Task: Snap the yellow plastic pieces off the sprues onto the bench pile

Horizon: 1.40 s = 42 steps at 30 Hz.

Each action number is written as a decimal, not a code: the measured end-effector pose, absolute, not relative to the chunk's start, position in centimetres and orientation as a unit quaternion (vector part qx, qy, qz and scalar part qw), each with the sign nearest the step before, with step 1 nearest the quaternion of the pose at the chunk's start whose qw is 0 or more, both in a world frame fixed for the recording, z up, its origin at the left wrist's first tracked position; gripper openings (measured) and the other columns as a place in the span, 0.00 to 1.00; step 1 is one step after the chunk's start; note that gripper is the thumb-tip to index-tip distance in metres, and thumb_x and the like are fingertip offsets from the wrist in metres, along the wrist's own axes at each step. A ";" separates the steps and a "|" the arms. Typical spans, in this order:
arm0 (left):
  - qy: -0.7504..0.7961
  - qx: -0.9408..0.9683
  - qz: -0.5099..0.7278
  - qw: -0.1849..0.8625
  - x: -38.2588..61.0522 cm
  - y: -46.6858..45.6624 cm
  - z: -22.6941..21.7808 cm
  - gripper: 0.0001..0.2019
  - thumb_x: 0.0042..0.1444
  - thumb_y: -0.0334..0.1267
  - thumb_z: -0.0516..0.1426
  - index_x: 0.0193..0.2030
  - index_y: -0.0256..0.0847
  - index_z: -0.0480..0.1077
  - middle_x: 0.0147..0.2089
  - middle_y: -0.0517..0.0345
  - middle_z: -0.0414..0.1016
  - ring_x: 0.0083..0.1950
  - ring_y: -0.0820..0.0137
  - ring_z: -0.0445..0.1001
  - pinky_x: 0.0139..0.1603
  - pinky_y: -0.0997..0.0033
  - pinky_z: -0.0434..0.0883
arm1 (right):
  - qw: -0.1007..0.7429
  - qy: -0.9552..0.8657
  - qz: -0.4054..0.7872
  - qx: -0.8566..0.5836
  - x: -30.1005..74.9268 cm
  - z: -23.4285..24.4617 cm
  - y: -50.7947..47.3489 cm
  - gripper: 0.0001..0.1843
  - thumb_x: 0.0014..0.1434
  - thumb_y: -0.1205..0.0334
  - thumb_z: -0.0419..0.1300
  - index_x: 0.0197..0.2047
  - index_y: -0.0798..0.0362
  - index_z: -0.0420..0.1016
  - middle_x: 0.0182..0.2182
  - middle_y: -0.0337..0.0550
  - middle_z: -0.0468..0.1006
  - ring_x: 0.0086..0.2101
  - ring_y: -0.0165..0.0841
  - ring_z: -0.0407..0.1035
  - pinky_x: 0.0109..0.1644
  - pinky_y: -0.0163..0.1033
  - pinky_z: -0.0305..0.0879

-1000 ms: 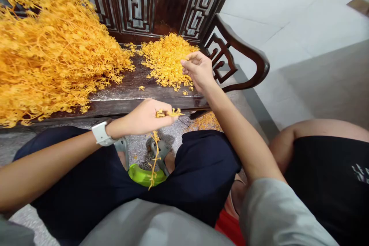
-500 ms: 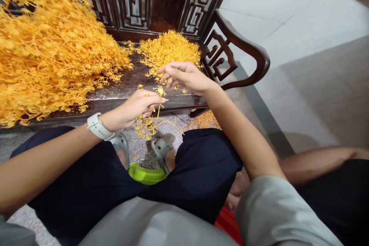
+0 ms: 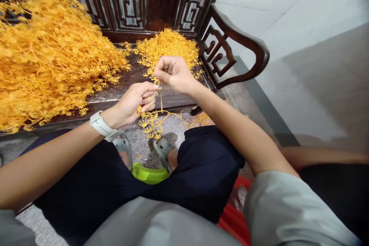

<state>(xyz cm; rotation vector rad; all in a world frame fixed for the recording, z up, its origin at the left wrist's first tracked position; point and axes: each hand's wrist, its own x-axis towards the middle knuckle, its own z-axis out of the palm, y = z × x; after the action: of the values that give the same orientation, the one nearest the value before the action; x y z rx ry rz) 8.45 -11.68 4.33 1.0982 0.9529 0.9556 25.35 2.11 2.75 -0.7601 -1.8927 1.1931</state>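
Right hand now closed, fingertips pinched on the top of a golden-orange sprig, no longer spread open above the heap; left hand curled around the same stem just below, the sprig trailing from both over the speckled floor. Beyond, a small heap of loose sprigs on the dark wooden bench, beside a great mound of branches.
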 end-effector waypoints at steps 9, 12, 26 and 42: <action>0.399 0.646 0.345 0.552 7.9 -13.1 4.7 0.20 0.69 0.49 0.62 0.28 0.41 0.75 0.20 0.64 0.63 0.21 0.76 0.58 0.23 0.71 0.54 | 0.454 -0.638 0.446 -0.434 32.6 0.2 6.8 0.20 0.60 0.45 0.75 0.42 0.50 0.77 0.38 0.44 0.77 0.38 0.34 0.74 0.46 0.43 0.80; 0.455 0.596 0.380 0.541 7.4 -11.6 4.0 0.18 0.68 0.51 0.63 0.30 0.41 0.75 0.20 0.66 0.58 0.21 0.77 0.53 0.23 0.70 0.50 | 0.456 -0.617 0.455 -0.451 32.6 -0.6 6.8 0.28 0.58 0.52 0.76 0.58 0.51 0.76 0.55 0.53 0.79 0.50 0.40 0.77 0.52 0.46 0.81; 0.428 0.511 0.420 0.617 7.7 -10.5 4.0 0.20 0.48 0.28 0.70 0.49 0.37 0.77 0.42 0.57 0.75 0.39 0.72 0.70 0.42 0.71 0.68 | 0.330 -0.834 0.408 -0.171 27.7 4.7 -0.3 0.26 0.66 0.37 0.69 0.43 0.55 0.80 0.33 0.41 0.78 0.35 0.29 0.68 0.40 0.36 0.66; 0.356 0.370 0.488 0.705 6.7 -10.4 3.9 0.09 0.64 0.38 0.68 0.36 0.36 0.78 0.30 0.56 0.76 0.27 0.78 0.71 0.28 0.81 0.71 | 0.357 -0.764 0.536 -0.049 27.5 3.9 0.5 0.24 0.65 0.41 0.73 0.43 0.53 0.72 0.41 0.42 0.75 0.35 0.27 0.67 0.38 0.33 0.68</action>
<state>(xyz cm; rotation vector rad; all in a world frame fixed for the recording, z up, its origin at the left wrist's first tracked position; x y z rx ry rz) 6.68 -10.36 3.91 0.8236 0.7924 1.0857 27.52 0.47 3.94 -0.1277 -1.9715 1.3845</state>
